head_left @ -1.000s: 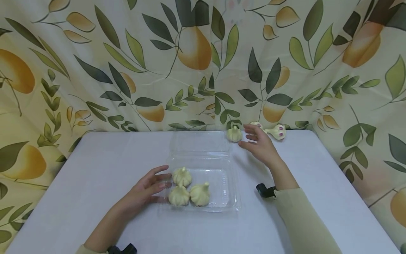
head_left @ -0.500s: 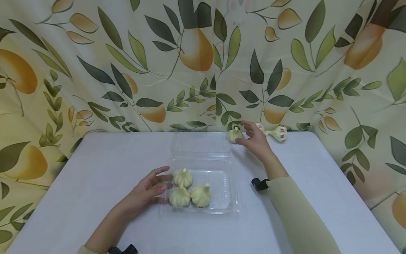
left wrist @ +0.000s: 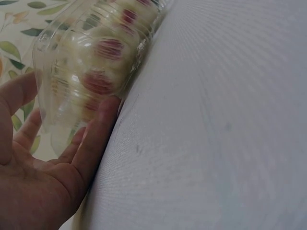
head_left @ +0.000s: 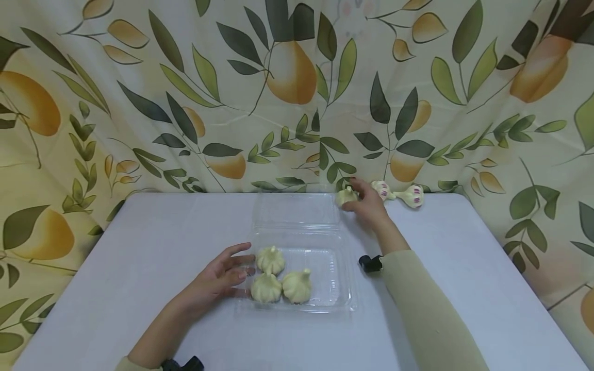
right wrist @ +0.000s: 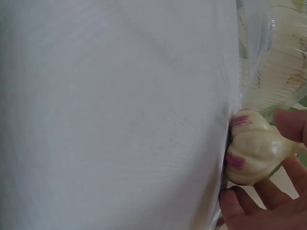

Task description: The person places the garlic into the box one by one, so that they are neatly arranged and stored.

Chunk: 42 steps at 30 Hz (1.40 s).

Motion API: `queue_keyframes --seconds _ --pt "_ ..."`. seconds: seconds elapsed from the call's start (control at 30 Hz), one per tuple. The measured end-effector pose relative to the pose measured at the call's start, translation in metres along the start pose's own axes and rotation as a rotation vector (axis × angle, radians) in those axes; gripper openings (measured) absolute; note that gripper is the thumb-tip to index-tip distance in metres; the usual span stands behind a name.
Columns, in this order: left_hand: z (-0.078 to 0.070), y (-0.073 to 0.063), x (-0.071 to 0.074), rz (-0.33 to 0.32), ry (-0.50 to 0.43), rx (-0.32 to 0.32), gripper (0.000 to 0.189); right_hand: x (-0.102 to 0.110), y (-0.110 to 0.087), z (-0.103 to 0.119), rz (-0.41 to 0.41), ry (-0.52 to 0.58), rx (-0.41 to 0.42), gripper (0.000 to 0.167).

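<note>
In the head view, my left hand (head_left: 218, 281) rests beside a clear plastic clamshell box (head_left: 331, 304), relaxed fingers touching its left wall. Three pale garlic bulbs (head_left: 297, 286) sit in the left part of its base. Through the box wall, the left wrist view shows purple-red patches on the bulbs (left wrist: 109, 49). At the table's far edge, my right hand (head_left: 369, 208) holds another garlic bulb (head_left: 345, 196), just right of the open lid (head_left: 297, 210). The right wrist view has this bulb (right wrist: 254, 147) between thumb and fingers, its base against the white table.
Two more garlic bulbs with purple marks (head_left: 412, 196) lie along the far table edge, right of my right hand. A curtain (head_left: 297, 129) printed with fruit and leaves hangs right behind the white table (head_left: 185, 221).
My right hand has moved left and closed its thumb and fingers around the far bulb, uncovering the bulbs to its right. The left hand stays at the box.
</note>
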<state>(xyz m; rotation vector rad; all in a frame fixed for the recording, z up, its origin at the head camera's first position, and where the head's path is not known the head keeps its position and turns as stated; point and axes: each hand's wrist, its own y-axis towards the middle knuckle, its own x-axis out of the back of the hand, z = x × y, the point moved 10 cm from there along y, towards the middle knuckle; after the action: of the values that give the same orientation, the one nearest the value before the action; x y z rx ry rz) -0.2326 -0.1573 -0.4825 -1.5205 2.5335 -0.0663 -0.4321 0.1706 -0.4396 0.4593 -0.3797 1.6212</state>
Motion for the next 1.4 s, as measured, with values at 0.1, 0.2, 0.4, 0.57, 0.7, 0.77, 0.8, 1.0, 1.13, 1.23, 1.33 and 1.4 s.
queue_keyframes --seconds 0.1,0.2,0.4,0.57,0.7,0.77,0.8,1.0,1.13,1.23,1.33,1.4 --pt "-0.001 0.000 -0.001 0.000 0.000 0.002 0.065 -0.004 0.001 0.000 0.033 -0.018 -0.005 0.078" --pt "-0.002 0.000 -0.002 -0.002 0.000 0.004 0.065 -0.005 0.002 -0.001 0.043 -0.038 -0.001 0.072" --pt "-0.002 0.000 -0.002 -0.002 -0.004 0.005 0.065 -0.003 0.003 -0.004 0.037 -0.057 0.002 0.059" --pt "-0.001 0.000 -0.002 -0.003 -0.004 0.004 0.066 0.000 0.001 -0.004 0.030 -0.065 0.002 0.058" --pt "-0.001 0.000 -0.001 -0.011 0.005 0.007 0.066 0.003 -0.002 -0.004 0.018 -0.062 -0.019 0.061" --pt "-0.001 0.000 -0.001 -0.011 0.005 0.008 0.065 0.005 -0.003 -0.004 0.011 -0.060 -0.031 0.063" --pt "0.000 0.000 -0.001 -0.011 0.004 0.009 0.066 0.006 -0.004 -0.004 0.006 -0.054 -0.039 0.063" --pt "0.000 0.001 -0.001 -0.008 -0.004 0.006 0.066 0.010 -0.010 -0.001 -0.013 -0.023 -0.045 0.063" --pt "0.000 0.001 -0.001 -0.008 -0.004 0.004 0.067 0.014 -0.015 0.000 -0.034 -0.006 -0.032 0.061" --pt "0.000 0.000 -0.001 -0.007 -0.003 0.001 0.067 0.018 -0.020 0.001 -0.055 0.019 -0.018 0.060" --pt "-0.001 0.000 -0.001 -0.001 -0.002 -0.005 0.067 0.022 -0.027 0.000 -0.082 0.047 -0.014 0.060" --pt "-0.001 0.000 -0.001 0.004 -0.002 -0.007 0.067 0.024 -0.034 -0.001 -0.098 0.069 -0.022 0.060"
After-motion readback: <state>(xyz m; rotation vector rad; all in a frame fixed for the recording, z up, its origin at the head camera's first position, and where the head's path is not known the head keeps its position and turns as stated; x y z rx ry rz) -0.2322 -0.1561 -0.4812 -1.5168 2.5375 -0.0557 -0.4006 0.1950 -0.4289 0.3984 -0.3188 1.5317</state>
